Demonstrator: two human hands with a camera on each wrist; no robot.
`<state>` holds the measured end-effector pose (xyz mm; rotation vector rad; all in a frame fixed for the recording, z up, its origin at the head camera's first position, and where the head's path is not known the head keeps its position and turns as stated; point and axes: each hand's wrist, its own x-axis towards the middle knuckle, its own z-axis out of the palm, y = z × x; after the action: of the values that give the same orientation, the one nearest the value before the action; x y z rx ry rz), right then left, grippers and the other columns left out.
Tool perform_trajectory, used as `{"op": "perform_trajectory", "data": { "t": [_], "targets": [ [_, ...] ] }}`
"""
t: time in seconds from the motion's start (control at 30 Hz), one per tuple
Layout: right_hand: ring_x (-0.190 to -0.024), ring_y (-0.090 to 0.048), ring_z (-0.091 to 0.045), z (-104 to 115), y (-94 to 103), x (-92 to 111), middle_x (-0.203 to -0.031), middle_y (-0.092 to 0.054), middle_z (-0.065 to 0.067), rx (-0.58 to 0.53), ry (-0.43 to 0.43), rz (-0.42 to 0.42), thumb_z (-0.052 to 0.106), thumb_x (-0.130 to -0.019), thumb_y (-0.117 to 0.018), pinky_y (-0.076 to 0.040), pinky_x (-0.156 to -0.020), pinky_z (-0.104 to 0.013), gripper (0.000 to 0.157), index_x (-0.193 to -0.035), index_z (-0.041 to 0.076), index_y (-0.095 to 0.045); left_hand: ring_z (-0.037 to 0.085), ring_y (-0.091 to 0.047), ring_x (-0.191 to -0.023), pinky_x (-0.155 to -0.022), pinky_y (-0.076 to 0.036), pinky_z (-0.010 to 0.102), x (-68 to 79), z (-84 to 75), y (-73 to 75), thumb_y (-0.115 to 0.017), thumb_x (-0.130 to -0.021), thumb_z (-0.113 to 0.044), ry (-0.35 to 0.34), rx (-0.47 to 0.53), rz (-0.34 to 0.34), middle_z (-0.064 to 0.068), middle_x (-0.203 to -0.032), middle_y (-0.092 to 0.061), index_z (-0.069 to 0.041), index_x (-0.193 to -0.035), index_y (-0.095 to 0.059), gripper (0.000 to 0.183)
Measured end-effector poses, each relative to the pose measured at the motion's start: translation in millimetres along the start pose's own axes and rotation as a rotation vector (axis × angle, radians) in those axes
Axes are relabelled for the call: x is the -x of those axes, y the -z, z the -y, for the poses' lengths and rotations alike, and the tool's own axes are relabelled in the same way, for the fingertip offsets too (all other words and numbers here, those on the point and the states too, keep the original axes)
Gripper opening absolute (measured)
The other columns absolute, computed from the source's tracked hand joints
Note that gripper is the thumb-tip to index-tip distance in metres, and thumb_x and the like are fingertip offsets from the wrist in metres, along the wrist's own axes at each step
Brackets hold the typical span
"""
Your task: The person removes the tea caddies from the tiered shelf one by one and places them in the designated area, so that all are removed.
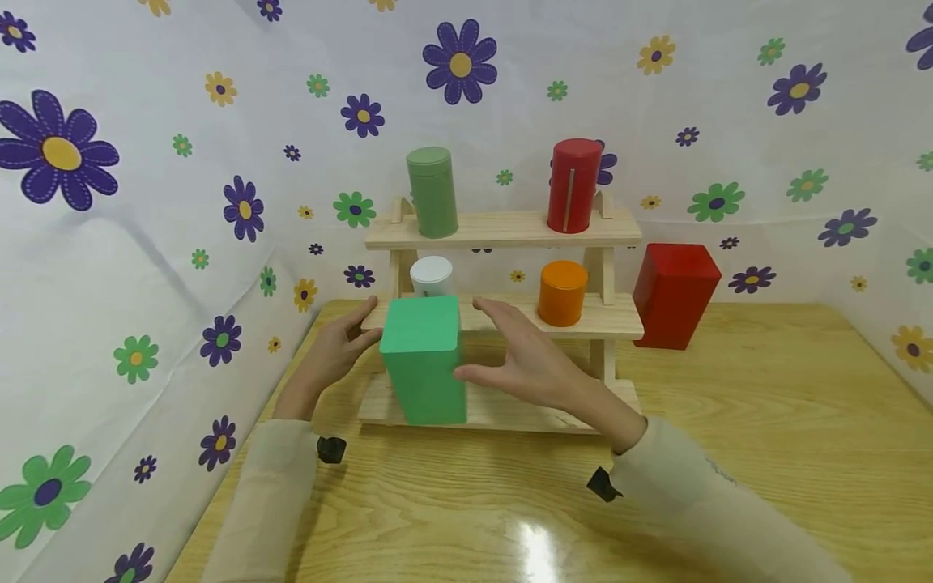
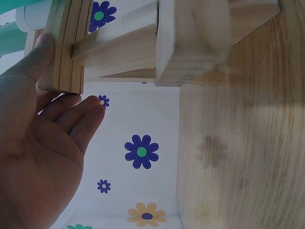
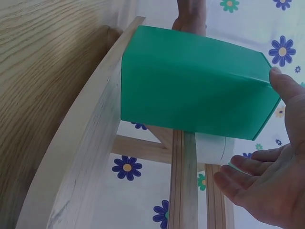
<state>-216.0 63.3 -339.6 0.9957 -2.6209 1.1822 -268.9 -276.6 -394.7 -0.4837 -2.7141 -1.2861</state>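
Observation:
A tall green box point(image 1: 426, 372) stands upright on the left part of the bottom shelf of a wooden three-tier rack point(image 1: 510, 417). To its right is my right hand point(image 1: 535, 368), fingers spread; in the right wrist view the thumb is at the box's top edge and the other fingers stand apart from it. My left hand point(image 1: 331, 356) is at the left end of the middle shelf point(image 2: 71, 52), loosely curved, thumb at the front edge and fingers past the end. How firmly it touches the board I cannot tell. Behind the box, a white canister point(image 1: 432, 275) is partly hidden.
On the top shelf stand a light green canister point(image 1: 433, 194) and a red canister point(image 1: 574, 186). An orange canister point(image 1: 563, 293) sits at the middle shelf's right. Right of the rack, a red box point(image 1: 676, 300) stands on the wooden table point(image 1: 765, 389). Flowered cloth point(image 1: 277, 121) hangs behind.

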Motion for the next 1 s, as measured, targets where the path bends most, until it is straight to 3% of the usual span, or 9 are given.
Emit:
{"op": "perform_trajectory", "data": {
  "t": [0.57,1.0],
  "targets": [
    [-0.14,-0.045,-0.023,0,-19.1,-20,-0.156,-0.046,0.0,-0.206,0.021,0.049,0.044,-0.087,-0.084,-0.039,-0.115,-0.055,0.101,-0.164,0.014,-0.026,0.034,-0.06,-0.128,-0.106,-0.049,0.049,0.1,-0.7,-0.2,-0.058,-0.108,-0.027,0.007,-0.012,0.001,0.013,-0.165,-0.033,-0.011,-0.163,-0.03,0.064],
    [-0.124,-0.056,-0.025,0,-27.4,-26,-0.14,-0.055,-0.003,-0.317,-0.012,0.024,0.032,-0.086,-0.087,-0.051,-0.103,-0.051,0.096,-0.16,0.009,-0.031,0.034,-0.06,-0.129,-0.107,-0.048,0.049,0.5,-0.3,-0.1,-0.059,-0.107,-0.029,0.006,0.001,0.01,0.012,-0.166,-0.032,-0.01,-0.163,-0.028,0.067]
  ]
}}
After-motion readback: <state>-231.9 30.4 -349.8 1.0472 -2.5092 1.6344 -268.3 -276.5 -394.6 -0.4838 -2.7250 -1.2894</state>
